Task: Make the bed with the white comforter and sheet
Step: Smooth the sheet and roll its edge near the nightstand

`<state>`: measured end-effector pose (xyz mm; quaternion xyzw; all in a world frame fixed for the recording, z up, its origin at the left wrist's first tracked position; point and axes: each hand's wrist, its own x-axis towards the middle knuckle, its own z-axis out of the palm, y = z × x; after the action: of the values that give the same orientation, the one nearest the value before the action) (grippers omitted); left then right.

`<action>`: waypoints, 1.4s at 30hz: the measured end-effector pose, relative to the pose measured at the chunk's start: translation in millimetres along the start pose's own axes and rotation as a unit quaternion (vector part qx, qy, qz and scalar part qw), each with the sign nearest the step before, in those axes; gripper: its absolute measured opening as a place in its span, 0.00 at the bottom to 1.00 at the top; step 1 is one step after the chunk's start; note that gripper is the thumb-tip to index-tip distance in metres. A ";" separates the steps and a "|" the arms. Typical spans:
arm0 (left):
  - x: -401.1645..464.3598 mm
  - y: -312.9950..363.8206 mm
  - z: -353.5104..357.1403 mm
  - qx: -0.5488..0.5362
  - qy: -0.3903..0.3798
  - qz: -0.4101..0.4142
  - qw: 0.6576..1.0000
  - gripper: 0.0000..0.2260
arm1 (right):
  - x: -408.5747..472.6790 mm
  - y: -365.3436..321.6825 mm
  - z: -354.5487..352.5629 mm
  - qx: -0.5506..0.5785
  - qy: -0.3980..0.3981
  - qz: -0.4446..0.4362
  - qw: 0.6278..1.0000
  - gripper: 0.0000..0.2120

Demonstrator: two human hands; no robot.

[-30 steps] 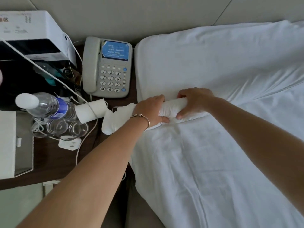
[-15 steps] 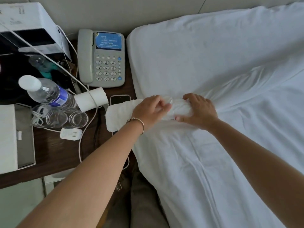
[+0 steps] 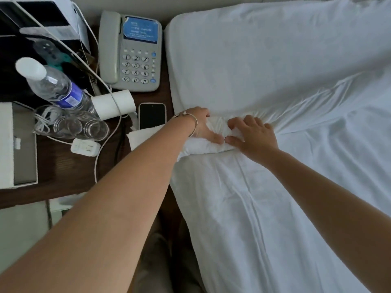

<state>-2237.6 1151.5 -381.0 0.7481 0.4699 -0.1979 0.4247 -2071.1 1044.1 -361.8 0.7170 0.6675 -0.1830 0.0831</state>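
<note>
1. Since half a second ago: both hands have shifted toward the bed's near edge, uncovering the whole smartphone (image 3: 152,115); the bunched comforter corner now shows less overhang onto the desk.
2. Head view, hands: two. Left hand (image 3: 204,126), bracelet at the wrist, fingers curled round the rolled comforter (image 3: 208,142) corner, thumb on top. Right hand (image 3: 252,136), fingers bent and pressing into the same roll; thumbs nearly touching.
3. Bedding: one white comforter covering the lower bed, its top edge gathered in a roll at the bed's left side; one white sheet (image 3: 254,56) stretched flat above it.
4. Desk (image 3: 63,172) items: one telephone (image 3: 131,51), one water bottle (image 3: 55,85), two glasses (image 3: 72,123), one paper roll (image 3: 114,104), one charger plug (image 3: 85,147), one white box (image 3: 12,144).
5. Edges and room: the desk butts against the bed's left edge; the smartphone lies just beside the left wrist; open bedding extends right of the hands.
</note>
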 end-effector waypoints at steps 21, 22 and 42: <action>-27.7 -2.6 84.8 0.132 0.330 0.215 0.910 0.28 | -27.1 33.5 1.9 -0.061 0.030 0.006 0.998 0.33; -33.0 -1.7 91.5 0.119 0.337 0.213 0.909 0.28 | -37.7 34.6 10.6 -0.046 0.070 0.000 0.996 0.33; -71.9 38.6 119.4 0.054 0.109 0.056 0.991 0.41 | -98.4 61.8 10.8 -0.027 -0.031 -0.111 0.993 0.29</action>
<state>-2226.2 1007.3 -380.7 0.8122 0.4591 -0.1158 0.3408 -2015.9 943.1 -342.7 0.6297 0.7448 -0.1953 0.1028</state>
